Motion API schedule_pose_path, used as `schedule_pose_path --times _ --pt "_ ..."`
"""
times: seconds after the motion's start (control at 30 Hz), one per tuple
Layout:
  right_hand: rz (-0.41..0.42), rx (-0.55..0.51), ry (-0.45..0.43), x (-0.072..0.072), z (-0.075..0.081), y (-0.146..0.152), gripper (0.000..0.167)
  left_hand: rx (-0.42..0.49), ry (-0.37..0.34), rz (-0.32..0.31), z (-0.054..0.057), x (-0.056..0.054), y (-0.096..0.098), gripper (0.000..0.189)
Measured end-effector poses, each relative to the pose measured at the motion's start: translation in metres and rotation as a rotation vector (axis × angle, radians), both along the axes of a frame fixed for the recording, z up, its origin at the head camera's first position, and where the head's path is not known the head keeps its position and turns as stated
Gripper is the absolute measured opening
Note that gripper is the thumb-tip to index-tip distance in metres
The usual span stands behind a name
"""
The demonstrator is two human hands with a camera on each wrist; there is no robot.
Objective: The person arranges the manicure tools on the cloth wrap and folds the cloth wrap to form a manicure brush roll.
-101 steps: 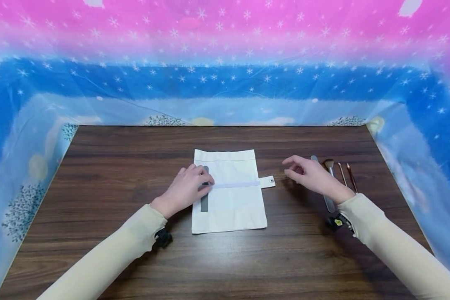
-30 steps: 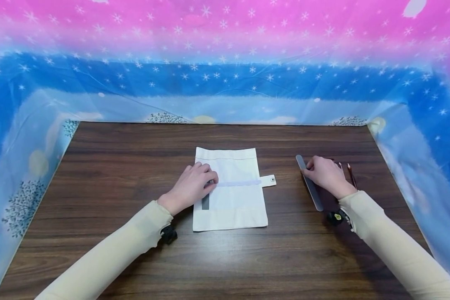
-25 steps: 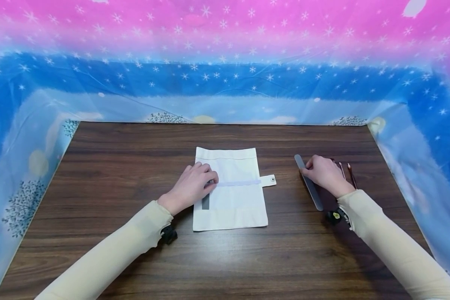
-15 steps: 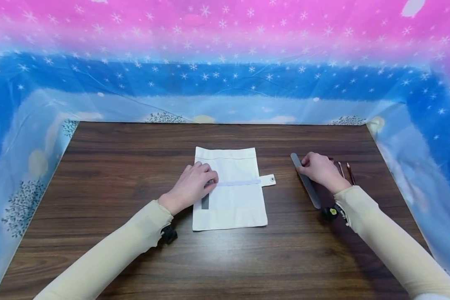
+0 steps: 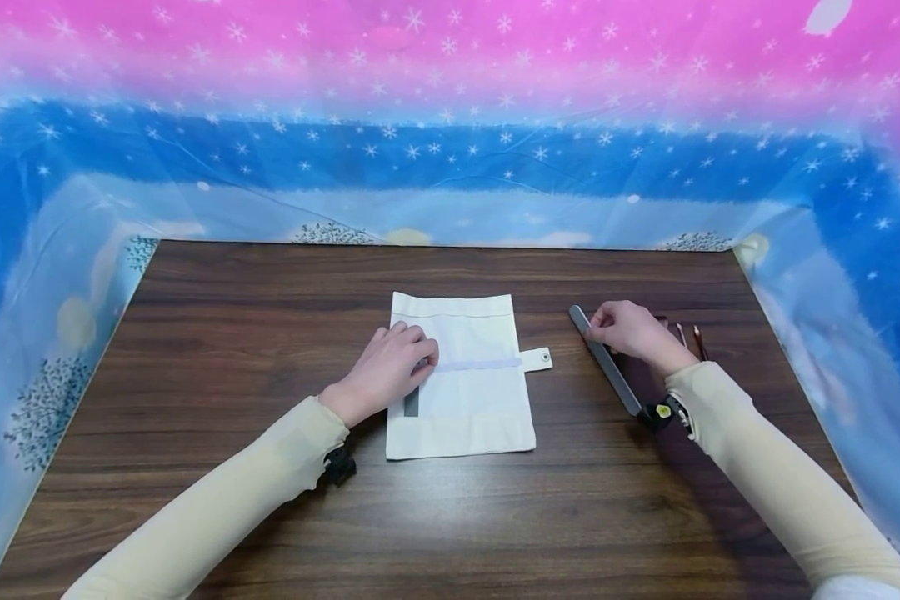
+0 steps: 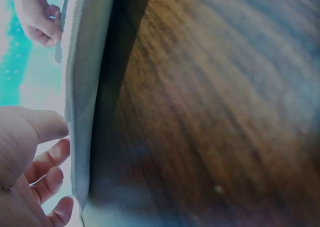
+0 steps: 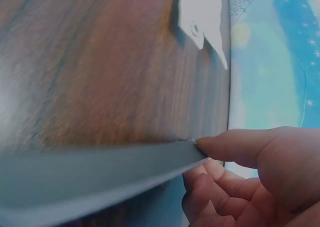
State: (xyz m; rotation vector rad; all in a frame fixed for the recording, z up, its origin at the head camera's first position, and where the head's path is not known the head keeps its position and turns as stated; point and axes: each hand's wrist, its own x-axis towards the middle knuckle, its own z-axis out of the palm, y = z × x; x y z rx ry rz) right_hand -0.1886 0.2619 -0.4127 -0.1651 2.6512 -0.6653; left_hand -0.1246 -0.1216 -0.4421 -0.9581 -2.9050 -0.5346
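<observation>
- A person's right hand (image 5: 633, 329) pinches a long, flat, grey strip with a rounded end (image 5: 613, 367) between thumb and fingers; the right wrist view shows the thumb on one side and bent fingers on the other.
- The strip is to the right of the cloth and apart from it, slanting from upper left to lower right.
- The left hand (image 5: 382, 371) rests at the left side of a white, rectangular fabric pouch spread flat (image 5: 476, 400). Its fingers are bent, with a narrow gap to the thumb; whether they pinch anything cannot be told.
- Partly covered by that hand, a dark grey, straight-sided strip (image 5: 412, 403) stands lengthwise on the pouch, near its left edge.
- A pale lavender band (image 5: 483, 364) crosses the pouch's middle, in line with a short white tab with a metal snap (image 5: 536, 359) on the right edge.
- Just beyond the right hand lie a thin, pale pinkish stick (image 5: 682, 335) and a slim, reddish-brown stick (image 5: 701, 342), both partly hidden.
- Beneath everything is a dark brown wood-grain table (image 5: 270, 292).
</observation>
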Motion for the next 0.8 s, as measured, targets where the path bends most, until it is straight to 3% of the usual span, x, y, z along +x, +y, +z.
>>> schedule_pose_path --times 0.23,0.53,0.8 --pt "0.007 -0.029 0.001 -0.001 0.013 -0.009 0.022 -0.001 0.014 -0.011 0.004 -0.001 0.001 0.015" --pt "0.024 -0.055 0.029 -0.003 0.030 -0.025 0.023 0.007 -0.030 0.014 0.007 -0.001 0.001 0.014" --pt "0.022 -0.119 0.000 -0.007 0.036 -0.048 0.030 0.019 -0.041 0.010 0.010 -0.001 0.001 0.014"
